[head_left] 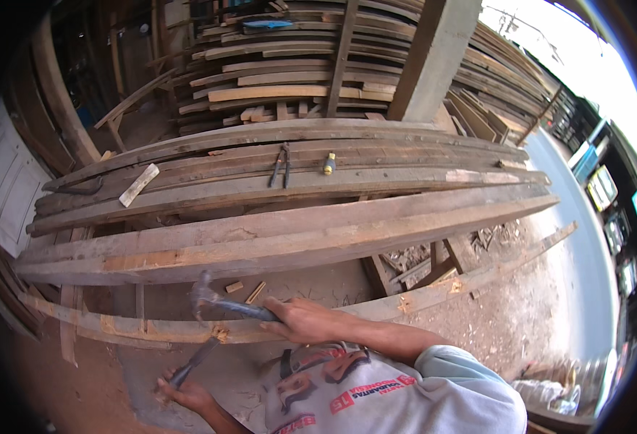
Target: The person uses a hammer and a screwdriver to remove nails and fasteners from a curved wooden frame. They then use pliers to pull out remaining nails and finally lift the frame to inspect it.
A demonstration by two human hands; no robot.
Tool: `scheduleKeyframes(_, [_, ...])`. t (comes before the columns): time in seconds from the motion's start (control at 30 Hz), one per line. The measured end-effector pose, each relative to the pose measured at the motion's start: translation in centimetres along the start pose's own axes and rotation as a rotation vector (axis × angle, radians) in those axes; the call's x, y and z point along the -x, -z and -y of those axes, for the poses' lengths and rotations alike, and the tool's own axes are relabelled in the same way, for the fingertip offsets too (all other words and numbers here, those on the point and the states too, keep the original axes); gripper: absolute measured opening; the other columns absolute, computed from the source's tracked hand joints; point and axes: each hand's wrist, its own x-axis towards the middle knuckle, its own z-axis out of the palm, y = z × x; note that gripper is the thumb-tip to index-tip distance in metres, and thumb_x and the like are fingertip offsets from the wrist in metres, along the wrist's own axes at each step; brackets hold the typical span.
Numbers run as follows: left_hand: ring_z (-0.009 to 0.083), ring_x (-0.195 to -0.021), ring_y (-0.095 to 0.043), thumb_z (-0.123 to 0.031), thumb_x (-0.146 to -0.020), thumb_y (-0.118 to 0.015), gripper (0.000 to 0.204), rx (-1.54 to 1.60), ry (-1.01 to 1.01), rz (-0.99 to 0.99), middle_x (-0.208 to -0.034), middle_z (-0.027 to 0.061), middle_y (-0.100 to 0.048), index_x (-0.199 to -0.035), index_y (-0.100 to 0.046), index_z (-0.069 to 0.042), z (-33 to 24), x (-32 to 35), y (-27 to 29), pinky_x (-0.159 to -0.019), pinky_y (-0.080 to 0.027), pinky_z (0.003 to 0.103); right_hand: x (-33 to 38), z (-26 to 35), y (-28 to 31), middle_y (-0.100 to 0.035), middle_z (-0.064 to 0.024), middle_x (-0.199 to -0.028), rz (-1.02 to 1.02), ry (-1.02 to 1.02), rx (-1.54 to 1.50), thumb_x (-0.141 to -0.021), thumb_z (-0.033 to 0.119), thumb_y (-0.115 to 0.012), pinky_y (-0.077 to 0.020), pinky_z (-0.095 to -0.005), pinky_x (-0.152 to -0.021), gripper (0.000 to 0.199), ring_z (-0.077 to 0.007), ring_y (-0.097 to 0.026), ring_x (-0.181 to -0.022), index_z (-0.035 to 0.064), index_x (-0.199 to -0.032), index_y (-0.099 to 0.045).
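Observation:
My right hand (308, 320) is closed round the handle of a claw hammer (240, 308), its metal head held over the near plank to the left of the hand. Lower down, my left hand (184, 394) grips a chisel (198, 358) by its dark handle. The chisel slants up to the right, and its blade end is at a rough, splintered notch (221, 333) in the near edge of a long wooden plank (145, 328). Whether the tip is pressed into the wood is too small to tell. Another chipped patch (454, 286) shows farther right on this plank.
Beyond the plank lies a thick long beam (297, 239). On more beams behind it rest pincers (280, 168), a small yellow-and-dark object (329, 164) and a short wood offcut (139, 185). Stacked lumber (275, 79) and a concrete pillar (441, 65) stand at the back. Wood scraps (234, 287) litter the ground.

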Motion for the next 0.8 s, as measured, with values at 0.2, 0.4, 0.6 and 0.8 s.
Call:
scheduleKeyframes(0.2, [0.0248, -0.109, -0.066, -0.046, -0.106, -0.062, 0.039, 0.176, 0.323, 0.063, -0.111, 0.0089, -0.072, -0.117, -0.064, -0.008, 0.2, 3.2, 6.5, -0.108, -0.047, 0.042, 3.8, -3.7, -2.4, -0.067, -0.0369, -0.117, -0.078, -0.428, -0.115, -0.104, 0.049, -0.061, -0.0525, -0.0513, -0.099, 0.062, -0.0503, -0.066, -0.116, -0.006, -0.133, -0.058])
scheduleKeyframes(0.4, [0.0224, -0.106, -0.065, -0.047, -0.103, -0.067, 0.041, 0.018, 0.331, -0.179, -0.111, 0.0074, -0.068, -0.121, -0.058, -0.012, -5.5, 3.9, -1.4, -0.102, -0.05, 0.04, 4.2, -4.4, -4.3, -0.066, -0.0275, -0.086, -0.271, -0.429, -0.125, -0.102, 0.042, -0.067, -0.0513, -0.0495, -0.077, 0.05, -0.0397, -0.064, -0.079, -0.0056, -0.115, -0.058])
scheduleKeyframes(0.6, [0.0112, -0.086, -0.054, -0.049, -0.104, -0.066, 0.041, 0.012, 0.182, 0.097, -0.097, 0.001, -0.054, -0.123, -0.053, -0.015, -9.5, -2.4, -7.3, -0.08, -0.048, 0.029, 3.4, -3.7, -4.3, -0.062, -0.0259, -0.079, -0.312, -0.437, -0.096, -0.102, 0.039, -0.069, -0.0493, -0.0491, -0.071, 0.046, -0.0394, -0.059, -0.071, -0.0046, -0.109, -0.056])
scheduleKeyframes(0.8, [0.0074, -0.071, -0.049, -0.043, -0.106, -0.065, 0.035, -0.029, 0.093, 0.398, -0.087, -0.0017, -0.052, -0.119, -0.055, -0.012, -6.9, -6.6, -14.7, -0.066, -0.045, 0.027, 2.8, -2.7, -5.0, -0.066, -0.0306, -0.083, -0.287, -0.463, 0.045, -0.101, 0.038, -0.069, -0.0499, -0.053, -0.074, 0.046, -0.0495, -0.067, -0.084, -0.005, -0.114, -0.058])
